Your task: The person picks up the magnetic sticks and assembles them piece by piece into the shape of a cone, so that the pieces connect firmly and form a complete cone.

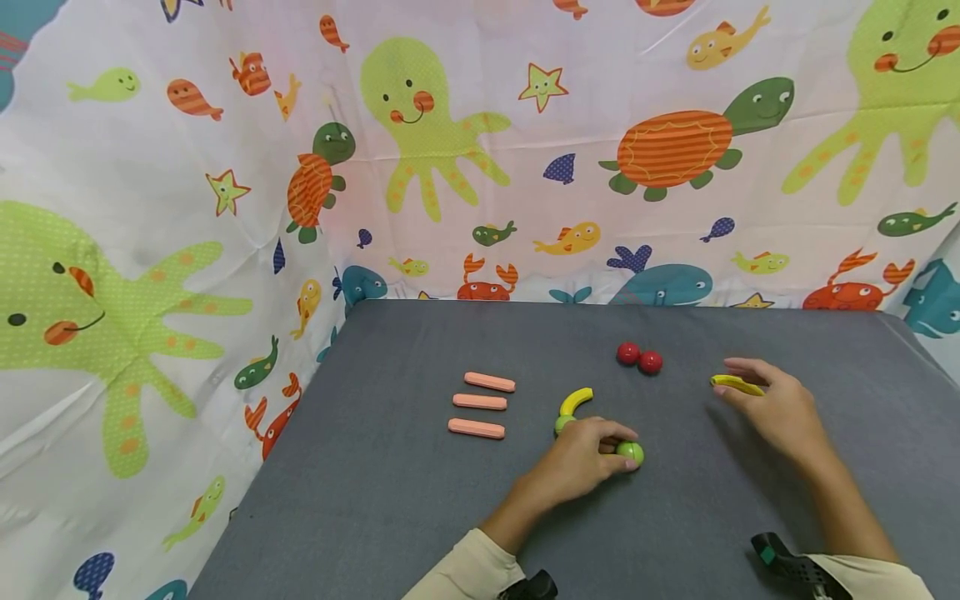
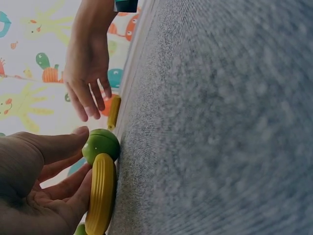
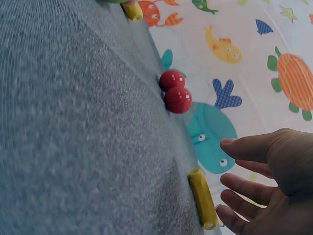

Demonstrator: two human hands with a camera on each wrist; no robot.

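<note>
In the head view my left hand point(image 1: 585, 458) holds a green ball point(image 1: 631, 453) between thumb and fingers on the grey table. A second green ball point(image 1: 564, 423) shows just behind that hand, touching a curved yellow piece point(image 1: 576, 401). The left wrist view shows the thumb against the green ball point(image 2: 101, 146) and a ridged yellow piece point(image 2: 101, 196) beside the fingers. My right hand point(image 1: 783, 412) is spread, fingers apart, near a yellow stick point(image 1: 737, 384). In the right wrist view the hand point(image 3: 274, 181) has a gap to that stick point(image 3: 202, 199).
Three pink sticks point(image 1: 479, 402) lie in a column left of my left hand. Two red balls point(image 1: 639, 357) touch each other farther back, between the hands. A patterned cloth point(image 1: 525, 167) hangs behind the table point(image 1: 375, 467) and along its left side.
</note>
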